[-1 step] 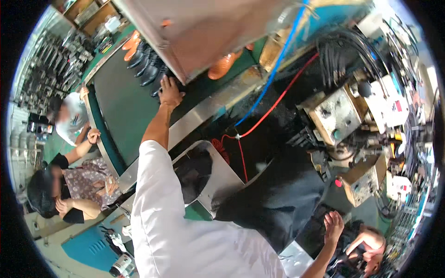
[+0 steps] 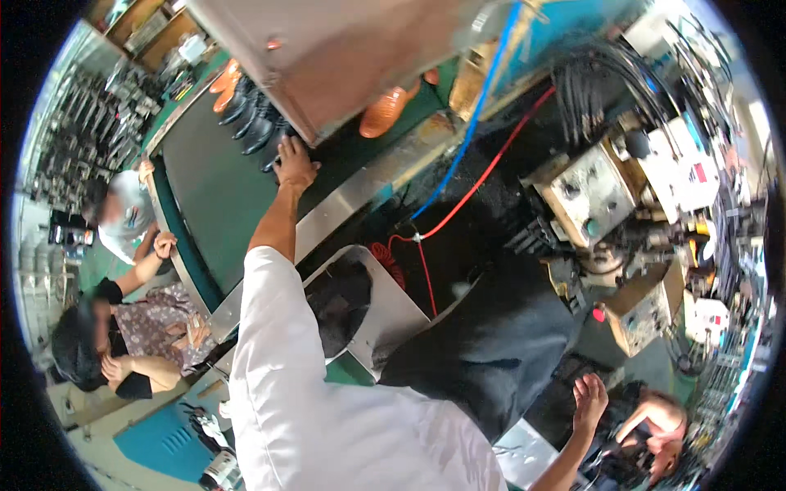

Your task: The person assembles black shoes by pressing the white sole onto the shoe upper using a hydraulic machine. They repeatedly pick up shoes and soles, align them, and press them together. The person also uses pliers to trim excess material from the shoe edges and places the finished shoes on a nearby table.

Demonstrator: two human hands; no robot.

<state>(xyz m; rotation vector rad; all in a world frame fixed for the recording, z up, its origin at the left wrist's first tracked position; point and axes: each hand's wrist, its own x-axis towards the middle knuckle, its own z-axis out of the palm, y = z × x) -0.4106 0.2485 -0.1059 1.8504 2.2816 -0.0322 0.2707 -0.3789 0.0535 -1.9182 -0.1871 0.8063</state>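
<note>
At the far end of my outstretched arm, my left hand (image 2: 295, 164) is closed over the end of a dark shoe (image 2: 273, 155). This shoe is the nearest of a row of black shoes (image 2: 254, 127) on the dark green belt (image 2: 209, 184). Part of it is hidden by my fingers and the metal hood. My right hand (image 2: 589, 401) hangs in the air at the lower right, palm up, with its fingers loosely apart and nothing in them.
A large metal hood (image 2: 344, 57) covers part of the belt, with orange shoes (image 2: 381, 113) beyond its corner. Blue (image 2: 467, 147) and red hoses (image 2: 479, 188) hang before me. Machine boxes (image 2: 589, 196) stand right. Two people (image 2: 123, 327) sit left; another person (image 2: 655, 425) is lower right.
The hood, belt and shoes sit slightly farther left in the picture. My left hand stays at the dark shoe, and my right hand keeps its place.
</note>
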